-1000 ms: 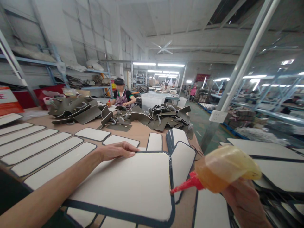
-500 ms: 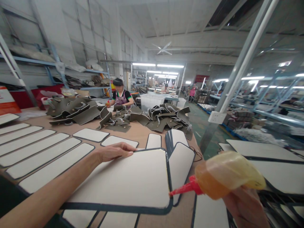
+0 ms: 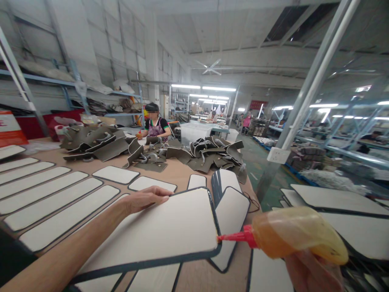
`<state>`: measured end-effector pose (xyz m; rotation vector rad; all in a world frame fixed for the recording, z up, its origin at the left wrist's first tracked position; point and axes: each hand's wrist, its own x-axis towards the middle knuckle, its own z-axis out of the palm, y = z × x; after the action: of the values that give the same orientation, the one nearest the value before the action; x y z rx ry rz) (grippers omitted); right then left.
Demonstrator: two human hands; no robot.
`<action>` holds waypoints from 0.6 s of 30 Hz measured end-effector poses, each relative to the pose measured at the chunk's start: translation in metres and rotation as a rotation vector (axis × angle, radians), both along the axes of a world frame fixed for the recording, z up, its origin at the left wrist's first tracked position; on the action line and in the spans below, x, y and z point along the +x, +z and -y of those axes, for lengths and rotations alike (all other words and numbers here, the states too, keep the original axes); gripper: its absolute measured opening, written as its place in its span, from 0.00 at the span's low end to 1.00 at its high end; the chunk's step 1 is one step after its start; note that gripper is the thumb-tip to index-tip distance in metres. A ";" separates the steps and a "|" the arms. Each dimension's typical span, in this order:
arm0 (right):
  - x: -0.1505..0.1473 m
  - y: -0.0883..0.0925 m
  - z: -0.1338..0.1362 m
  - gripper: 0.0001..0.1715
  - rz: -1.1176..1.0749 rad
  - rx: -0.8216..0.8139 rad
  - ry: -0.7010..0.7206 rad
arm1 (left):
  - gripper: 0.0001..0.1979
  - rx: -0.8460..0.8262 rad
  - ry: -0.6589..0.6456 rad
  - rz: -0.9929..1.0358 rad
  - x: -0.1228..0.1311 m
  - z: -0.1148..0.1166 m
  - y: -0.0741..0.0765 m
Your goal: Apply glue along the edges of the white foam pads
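Note:
My left hand [image 3: 148, 199] grips the far edge of a white panel with a dark border [image 3: 164, 231], thumb on top and fingers partly hidden beneath. The panel is held tilted above the table. In my right hand [image 3: 313, 267] is a squeeze bottle of amber glue [image 3: 294, 233], lying nearly level with its red nozzle [image 3: 237, 236] pointing left. The nozzle tip touches the panel's dark right border near the front corner. A wet, shiny line runs along that border above the tip.
Rows of similar panels [image 3: 69, 215] lie on the brown table [image 3: 182, 168]. Behind them is a heap of olive-grey pieces with straps [image 3: 209, 154]. More panels [image 3: 343, 198] are stacked at right, beside a metal post [image 3: 285, 142]. A co-worker [image 3: 156, 125] sits across the table.
The nozzle tip has moved slightly up the panel's right border. The bottle has levelled out and sits a little further right. The panel's near edge has tilted, its right front corner rising.

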<state>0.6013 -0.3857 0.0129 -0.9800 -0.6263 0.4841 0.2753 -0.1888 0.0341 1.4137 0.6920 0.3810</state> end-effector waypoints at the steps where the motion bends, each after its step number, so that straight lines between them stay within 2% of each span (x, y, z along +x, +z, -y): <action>1: 0.002 -0.003 0.001 0.19 0.022 -0.015 0.010 | 0.18 -0.005 0.007 0.003 0.000 0.000 -0.001; 5: 0.002 -0.004 0.002 0.18 -0.006 -0.018 0.038 | 0.19 -0.035 0.043 0.032 -0.001 -0.001 -0.006; 11: -0.013 0.008 -0.002 0.21 -0.113 0.140 -0.033 | 0.21 -0.066 0.089 0.079 0.001 0.000 -0.016; 18: -0.016 0.000 -0.007 0.24 -0.061 0.222 -0.093 | 0.23 -0.114 0.241 0.096 0.008 0.009 -0.024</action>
<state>0.5849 -0.3790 0.0133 -0.7772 -0.5642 0.3521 0.2830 -0.1982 0.0100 1.1993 0.7961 0.5854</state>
